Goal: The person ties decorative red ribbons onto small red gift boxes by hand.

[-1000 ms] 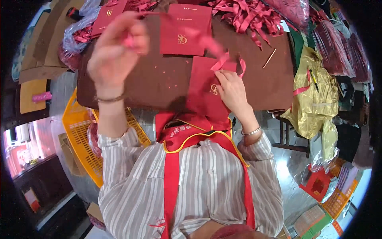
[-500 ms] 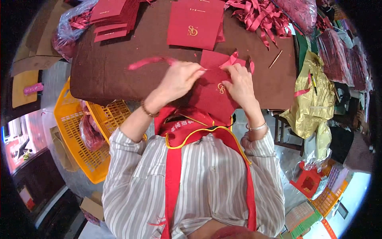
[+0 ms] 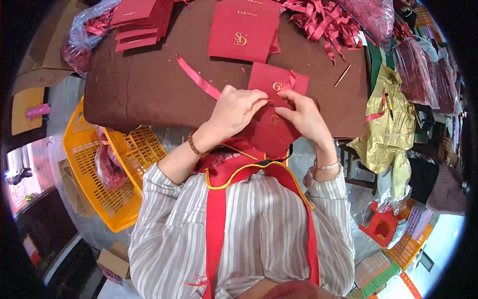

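Observation:
My left hand (image 3: 238, 112) is closed in a pinch on a satin ribbon (image 3: 195, 78), whose loose end trails up and left over the brown cloth. Opposite it, my right hand (image 3: 306, 115) pinches the same ribbon near a short end that stands up by its fingertips. Between and below both hands lies a dark red card sleeve (image 3: 275, 139) with a gold emblem, tilted over the table's near edge against my apron. Under its far end another red sleeve (image 3: 260, 74) lies flat. My fingers hide where the ribbon meets the sleeve.
Stacked red sleeves (image 3: 244, 31) lie at the far middle, and fanned ones (image 3: 137, 25) at far left. A heap of ribbons (image 3: 323, 25) and a thin stick (image 3: 342, 74) are to the right. Orange crates (image 3: 107, 169) stand below left; gold foil (image 3: 386, 119) hangs at right.
My hands have drawn closer together and moved slightly down and right over the sleeve. The ribbon's left tail has swung from level to a slant.

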`<action>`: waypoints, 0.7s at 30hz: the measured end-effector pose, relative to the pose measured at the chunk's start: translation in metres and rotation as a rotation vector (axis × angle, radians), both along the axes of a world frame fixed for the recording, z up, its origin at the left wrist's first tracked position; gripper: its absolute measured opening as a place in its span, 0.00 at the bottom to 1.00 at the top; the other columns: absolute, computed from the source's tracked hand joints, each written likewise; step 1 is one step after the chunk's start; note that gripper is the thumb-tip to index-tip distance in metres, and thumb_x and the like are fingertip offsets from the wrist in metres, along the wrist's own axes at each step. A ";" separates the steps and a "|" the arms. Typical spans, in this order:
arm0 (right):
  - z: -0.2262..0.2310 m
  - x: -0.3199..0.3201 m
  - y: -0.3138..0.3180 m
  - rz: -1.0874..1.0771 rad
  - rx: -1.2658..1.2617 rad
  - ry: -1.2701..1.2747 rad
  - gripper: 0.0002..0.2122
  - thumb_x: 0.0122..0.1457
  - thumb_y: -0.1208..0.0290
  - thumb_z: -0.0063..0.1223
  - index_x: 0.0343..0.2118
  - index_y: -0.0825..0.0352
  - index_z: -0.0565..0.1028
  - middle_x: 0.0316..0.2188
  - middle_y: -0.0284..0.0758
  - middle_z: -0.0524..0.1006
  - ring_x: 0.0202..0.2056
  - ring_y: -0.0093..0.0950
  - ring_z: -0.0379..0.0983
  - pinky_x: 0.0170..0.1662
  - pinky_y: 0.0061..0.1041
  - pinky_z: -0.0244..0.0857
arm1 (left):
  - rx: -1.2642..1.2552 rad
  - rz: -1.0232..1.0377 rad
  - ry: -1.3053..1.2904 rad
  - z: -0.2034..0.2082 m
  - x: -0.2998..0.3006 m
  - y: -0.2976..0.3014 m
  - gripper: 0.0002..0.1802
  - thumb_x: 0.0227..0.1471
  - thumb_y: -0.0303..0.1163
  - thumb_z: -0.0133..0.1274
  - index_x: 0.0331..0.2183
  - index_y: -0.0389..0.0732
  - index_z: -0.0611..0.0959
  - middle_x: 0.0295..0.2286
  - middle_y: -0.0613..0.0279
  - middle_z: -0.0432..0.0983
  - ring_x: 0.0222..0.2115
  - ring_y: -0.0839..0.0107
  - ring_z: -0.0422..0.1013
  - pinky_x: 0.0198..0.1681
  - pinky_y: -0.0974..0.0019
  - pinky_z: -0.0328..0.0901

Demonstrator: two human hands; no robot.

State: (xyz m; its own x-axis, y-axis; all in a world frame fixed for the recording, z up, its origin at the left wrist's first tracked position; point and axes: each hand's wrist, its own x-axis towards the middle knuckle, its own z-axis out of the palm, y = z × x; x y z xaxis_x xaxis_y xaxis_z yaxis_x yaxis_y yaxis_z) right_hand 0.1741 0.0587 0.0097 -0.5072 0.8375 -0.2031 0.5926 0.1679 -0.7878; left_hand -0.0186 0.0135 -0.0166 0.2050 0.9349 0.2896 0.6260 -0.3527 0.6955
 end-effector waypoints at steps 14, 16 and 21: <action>0.000 -0.007 -0.017 -0.129 -0.226 0.259 0.16 0.49 0.78 0.55 0.43 0.73 0.70 0.32 0.27 0.72 0.34 0.15 0.65 0.38 0.15 0.60 | 0.299 0.132 0.189 0.018 0.012 -0.013 0.06 0.42 0.30 0.52 0.20 0.43 0.72 0.19 0.64 0.65 0.23 0.68 0.64 0.29 0.63 0.52; 0.003 -0.009 -0.021 -0.140 -0.211 0.279 0.16 0.49 0.78 0.54 0.43 0.73 0.69 0.32 0.28 0.72 0.34 0.15 0.65 0.39 0.15 0.60 | 0.302 0.127 0.211 0.022 0.012 -0.013 0.06 0.42 0.30 0.52 0.19 0.43 0.72 0.19 0.64 0.65 0.23 0.68 0.64 0.29 0.63 0.52; 0.019 -0.012 -0.028 -0.157 -0.069 0.167 0.17 0.51 0.78 0.52 0.44 0.74 0.68 0.32 0.31 0.74 0.35 0.16 0.66 0.39 0.15 0.61 | 0.276 0.087 0.185 0.032 0.014 -0.013 0.05 0.39 0.26 0.54 0.21 0.40 0.73 0.19 0.59 0.67 0.21 0.62 0.65 0.27 0.62 0.56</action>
State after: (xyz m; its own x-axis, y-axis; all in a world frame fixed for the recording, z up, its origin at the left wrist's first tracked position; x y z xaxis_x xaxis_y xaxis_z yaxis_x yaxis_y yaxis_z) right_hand 0.1621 0.0311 0.0285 -0.4036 0.8957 -0.1866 0.4677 0.0267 -0.8835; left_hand -0.0044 0.0007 0.0151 0.2003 0.8429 0.4994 0.7686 -0.4513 0.4534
